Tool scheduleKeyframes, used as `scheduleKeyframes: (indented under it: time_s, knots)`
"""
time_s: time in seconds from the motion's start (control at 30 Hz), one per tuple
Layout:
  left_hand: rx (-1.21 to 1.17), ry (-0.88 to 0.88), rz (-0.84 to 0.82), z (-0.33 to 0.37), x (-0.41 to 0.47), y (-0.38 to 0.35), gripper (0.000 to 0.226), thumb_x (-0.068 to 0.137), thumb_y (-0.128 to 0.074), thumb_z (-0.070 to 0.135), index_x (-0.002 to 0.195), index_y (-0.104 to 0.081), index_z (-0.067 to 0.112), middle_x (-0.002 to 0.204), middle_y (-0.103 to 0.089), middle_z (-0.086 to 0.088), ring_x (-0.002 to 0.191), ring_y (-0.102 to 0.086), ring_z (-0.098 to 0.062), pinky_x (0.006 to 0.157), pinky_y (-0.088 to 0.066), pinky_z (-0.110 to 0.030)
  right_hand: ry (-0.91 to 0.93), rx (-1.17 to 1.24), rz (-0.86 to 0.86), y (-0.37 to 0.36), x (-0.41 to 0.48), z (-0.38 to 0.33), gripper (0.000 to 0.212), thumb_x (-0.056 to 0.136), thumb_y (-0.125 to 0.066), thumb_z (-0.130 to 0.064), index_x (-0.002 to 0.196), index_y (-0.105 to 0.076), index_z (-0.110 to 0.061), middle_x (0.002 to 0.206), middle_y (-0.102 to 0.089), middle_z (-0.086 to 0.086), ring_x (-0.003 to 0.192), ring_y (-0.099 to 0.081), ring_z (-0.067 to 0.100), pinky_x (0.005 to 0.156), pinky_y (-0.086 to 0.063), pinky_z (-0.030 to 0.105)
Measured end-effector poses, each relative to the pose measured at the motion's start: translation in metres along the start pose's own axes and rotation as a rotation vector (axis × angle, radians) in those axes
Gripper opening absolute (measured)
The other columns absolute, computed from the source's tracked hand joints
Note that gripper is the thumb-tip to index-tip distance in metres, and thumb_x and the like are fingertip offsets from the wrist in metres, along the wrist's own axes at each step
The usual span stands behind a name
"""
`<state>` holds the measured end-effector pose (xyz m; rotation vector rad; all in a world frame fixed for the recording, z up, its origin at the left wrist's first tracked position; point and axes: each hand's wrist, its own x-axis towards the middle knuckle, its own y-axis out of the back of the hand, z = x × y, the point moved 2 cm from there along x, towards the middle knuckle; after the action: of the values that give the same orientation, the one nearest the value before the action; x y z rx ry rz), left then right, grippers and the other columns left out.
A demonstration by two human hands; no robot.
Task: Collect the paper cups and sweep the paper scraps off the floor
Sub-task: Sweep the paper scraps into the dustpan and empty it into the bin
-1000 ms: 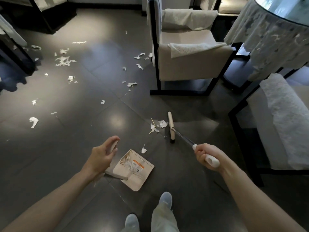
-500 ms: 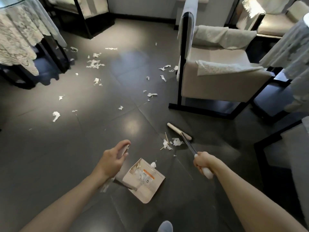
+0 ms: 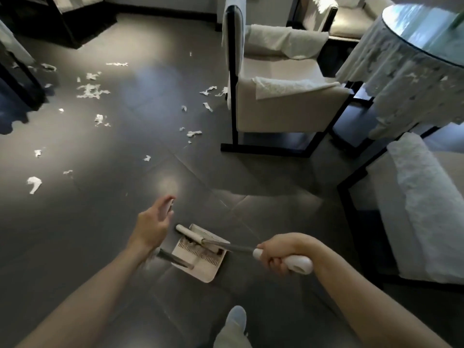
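Note:
A beige dustpan (image 3: 200, 268) lies on the dark tiled floor in front of me. My left hand (image 3: 153, 223) grips the top of its long upright handle. My right hand (image 3: 282, 256) grips the white handle of a broom. The broom's pale head (image 3: 189, 233) lies across the dustpan's mouth. White paper scraps are scattered on the floor: a cluster far left (image 3: 91, 90), one big piece (image 3: 34, 184), some near the chair (image 3: 193, 133). No paper cups are in view.
A cream armchair (image 3: 278, 109) on a black frame stands ahead to the right. A round glass-topped table with a lace cloth (image 3: 411, 79) is at the far right, above another lace-draped chair (image 3: 421, 217). Dark furniture (image 3: 62, 23) lines the upper left. My feet (image 3: 236, 320) are at the bottom.
The broom head moved left, from the floor beside the chair onto the dustpan's mouth. The small scrap pile that lay next to it is gone from the floor. My left hand kept its hold.

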<state>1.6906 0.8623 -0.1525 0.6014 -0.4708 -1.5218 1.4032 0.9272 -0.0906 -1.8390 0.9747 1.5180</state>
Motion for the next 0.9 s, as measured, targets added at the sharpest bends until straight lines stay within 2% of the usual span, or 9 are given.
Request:
scheduleKeyframes:
  time_s: [0.1,0.17,0.33,0.43,0.53,0.63,0.77,0.83,0.9]
  knots:
    - [-0.014,0.009,-0.045,-0.009,-0.019,0.010,0.032,0.090,-0.061,0.008,0.118,-0.059,0.023,0.094,-0.065,0.003,0.089,-0.061,-0.012,0.076,-0.039,-0.023,0.011,0.093,-0.014,-0.010,-0.029,0.004,0.056,0.088,-0.044,0.000,0.142,-0.039,-0.015,0.052,-0.044,-0.002,0.035,-0.039,0.001,0.034,-0.033,0.011]
    - [-0.026,0.006,-0.052,-0.016,-0.035,0.020,0.032,0.089,-0.061,0.008,0.118,-0.059,0.023,0.093,-0.066,0.005,0.089,-0.062,-0.010,0.075,-0.040,-0.022,0.046,0.064,0.005,-0.026,-0.042,0.002,0.057,0.087,-0.043,0.002,0.139,-0.040,-0.021,0.051,-0.044,-0.002,0.034,-0.038,0.001,0.033,-0.033,0.012]
    - [-0.015,0.010,0.037,-0.043,-0.081,0.066,0.034,0.088,-0.062,0.006,0.117,-0.060,0.024,0.091,-0.067,0.003,0.086,-0.064,-0.015,0.074,-0.048,-0.033,0.143,-0.052,0.052,-0.067,-0.061,-0.021,0.055,0.086,-0.043,0.002,0.136,-0.042,-0.021,0.050,-0.043,-0.002,0.035,-0.037,0.002,0.034,-0.033,0.013]
    - [0.000,0.043,0.080,-0.067,-0.117,0.096,0.034,0.089,-0.062,0.008,0.118,-0.059,0.024,0.093,-0.067,0.003,0.086,-0.065,-0.017,0.076,-0.047,-0.031,0.178,-0.081,0.070,-0.092,-0.058,-0.043,0.054,0.088,-0.042,0.003,0.138,-0.041,-0.017,0.051,-0.042,-0.001,0.033,-0.037,0.001,0.033,-0.033,0.013]
    - [-0.058,0.100,0.126,-0.092,-0.157,0.121,0.032,0.088,-0.062,0.006,0.114,-0.059,0.024,0.096,-0.068,0.003,0.086,-0.064,-0.015,0.079,-0.046,-0.026,0.199,-0.004,0.029,-0.120,-0.042,-0.060,0.052,0.089,-0.040,0.004,0.138,-0.040,-0.012,0.047,-0.041,-0.002,0.032,-0.036,0.001,0.030,-0.032,0.012]
    - [-0.152,0.175,0.202,-0.116,-0.202,0.143,0.037,0.088,-0.062,0.003,0.107,-0.059,0.034,0.100,-0.067,0.010,0.088,-0.061,0.001,0.082,-0.042,-0.014,0.220,-0.064,0.028,-0.155,-0.013,-0.076,0.040,0.089,-0.040,0.003,0.126,-0.048,-0.009,0.047,-0.042,-0.002,0.031,-0.037,0.002,0.030,-0.031,0.013]
    - [-0.178,0.244,0.315,-0.142,-0.252,0.170,0.045,0.086,-0.063,-0.004,0.100,-0.062,0.039,0.099,-0.066,0.012,0.088,-0.056,0.022,0.080,-0.039,0.001,0.270,-0.364,0.152,-0.204,0.027,-0.094,0.017,0.085,-0.041,0.002,0.090,-0.055,-0.006,0.044,-0.045,0.000,0.033,-0.039,0.009,0.036,-0.035,0.016]
    - [-0.152,0.299,0.371,-0.153,-0.271,0.184,0.046,0.085,-0.064,-0.003,0.094,-0.064,0.043,0.097,-0.067,0.011,0.086,-0.055,0.024,0.076,-0.039,0.002,0.286,-0.458,0.193,-0.223,0.040,-0.104,0.014,0.083,-0.045,0.001,0.078,-0.054,-0.007,0.049,-0.050,0.003,0.040,-0.044,0.013,0.042,-0.039,0.021]
    - [-0.155,0.363,0.411,-0.162,-0.288,0.197,0.047,0.087,-0.063,0.000,0.093,-0.062,0.046,0.098,-0.067,0.011,0.086,-0.057,0.021,0.079,-0.041,-0.005,0.301,-0.456,0.221,-0.236,0.056,-0.112,0.018,0.083,-0.050,0.001,0.071,-0.050,-0.012,0.060,-0.051,0.004,0.045,-0.047,0.012,0.039,-0.041,0.017]
